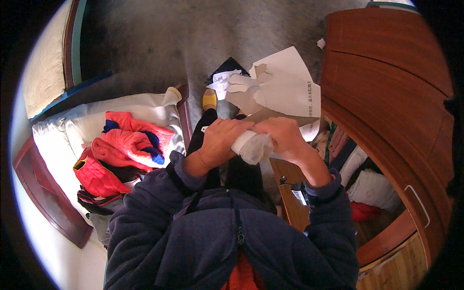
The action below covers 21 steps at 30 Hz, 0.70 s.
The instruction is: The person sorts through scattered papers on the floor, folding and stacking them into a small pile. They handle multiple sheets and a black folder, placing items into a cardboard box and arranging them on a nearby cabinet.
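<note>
In front of my body, both hands are closed round a white roll (244, 141) with crumpled, see-through plastic (257, 152) at its near end. My left hand (223, 138) grips it from the left, fingers bent over the top. From the other side my right hand (284, 135) clasps it, its thumb hidden. Just beyond the hands spreads a large torn sheet of pale card (285, 94), with ragged edges. Whether any finger touches that card, I cannot tell.
On the left, red and blue clothes (128, 145) lie on a white-covered sofa (87, 111). To the right stands a reddish-brown wooden cabinet (382, 58), folded textiles (369, 188) inside it. White papers (224, 82) and a yellow slipper (209, 99) are on the floor ahead.
</note>
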Available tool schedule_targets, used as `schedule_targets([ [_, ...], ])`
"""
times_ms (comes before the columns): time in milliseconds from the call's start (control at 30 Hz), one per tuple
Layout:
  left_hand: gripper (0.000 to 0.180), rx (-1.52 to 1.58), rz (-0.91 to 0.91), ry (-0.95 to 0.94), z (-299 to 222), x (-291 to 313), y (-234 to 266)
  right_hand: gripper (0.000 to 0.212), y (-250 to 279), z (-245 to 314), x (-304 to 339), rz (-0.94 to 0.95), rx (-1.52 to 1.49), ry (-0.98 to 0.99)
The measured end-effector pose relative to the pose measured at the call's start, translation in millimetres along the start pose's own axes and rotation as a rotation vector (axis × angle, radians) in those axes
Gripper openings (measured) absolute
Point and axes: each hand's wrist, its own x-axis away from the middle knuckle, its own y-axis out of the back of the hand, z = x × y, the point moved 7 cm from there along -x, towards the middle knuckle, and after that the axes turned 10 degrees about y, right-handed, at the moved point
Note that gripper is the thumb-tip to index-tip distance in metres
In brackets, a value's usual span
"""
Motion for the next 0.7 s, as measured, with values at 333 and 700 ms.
schedule_targets([
  [333,0.035,-0.01,-0.062,-0.078,-5,2,4,0.008,-7,-4,0,0.063,-0.132,-0.07],
  [700,0.031,-0.061,-0.11,-0.14,-14,-6,10,0.014,-18,-25,8,-0.117,-0.338,-0.294],
])
